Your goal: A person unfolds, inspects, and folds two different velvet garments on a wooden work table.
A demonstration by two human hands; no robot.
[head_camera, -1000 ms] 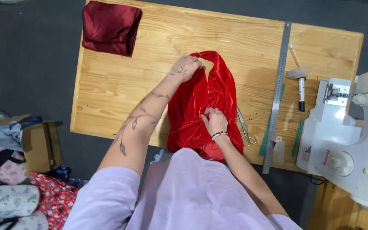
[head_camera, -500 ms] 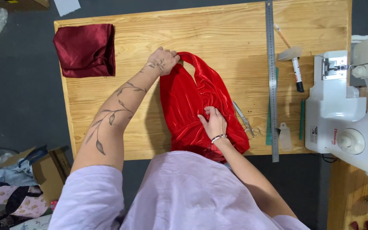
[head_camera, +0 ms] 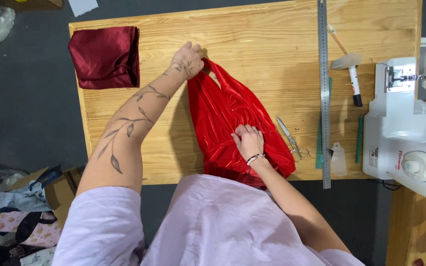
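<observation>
A bright red velvet cloth (head_camera: pixel 223 116) lies lengthwise on the wooden table (head_camera: pixel 262 44), its near end hanging over the front edge. My left hand (head_camera: pixel 187 61) grips the cloth's far tip and holds it stretched away from me. Near the cloth's lower part, my right hand (head_camera: pixel 247 141) presses down with the fingers curled into the fabric. A bracelet sits on the right wrist.
A folded dark red cloth (head_camera: pixel 105 56) lies at the table's far left corner. Right of the red cloth are small scissors (head_camera: pixel 292 140), a long metal ruler (head_camera: pixel 324 93), a marker (head_camera: pixel 355 86) and a green pencil (head_camera: pixel 359 138). A white sewing machine (head_camera: pixel 410 123) stands at right.
The camera view has shifted, so the table sits more to the right and square. My left hand has drawn the cloth's far tip out longer; the right hand stays on the fabric.
</observation>
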